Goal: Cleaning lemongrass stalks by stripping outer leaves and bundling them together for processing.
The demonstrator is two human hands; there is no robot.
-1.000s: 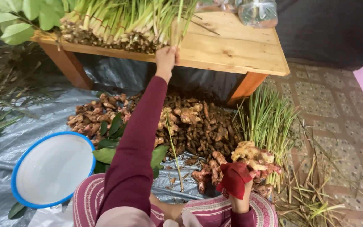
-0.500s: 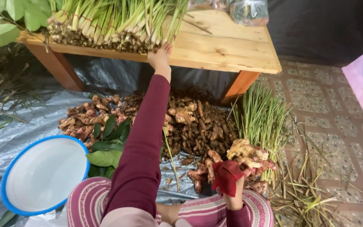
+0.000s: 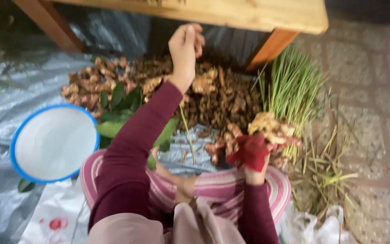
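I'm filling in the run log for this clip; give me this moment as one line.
left hand: raised below wooden table, holds nothing visible | right hand: grips red cloth beside root clump | white basin at left

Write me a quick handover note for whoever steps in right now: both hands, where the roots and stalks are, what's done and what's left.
Left hand: raised below the table edge, fingers curled; a thin green stalk hangs under it, grip unclear.
Right hand: closed on a red cloth, against a pale root clump.
Root pile on the grey sheet under the table; green stalks bundled by the table leg; blue-rimmed bowl at left.
Done: cannot tell.
Left: the pile looks unsorted.
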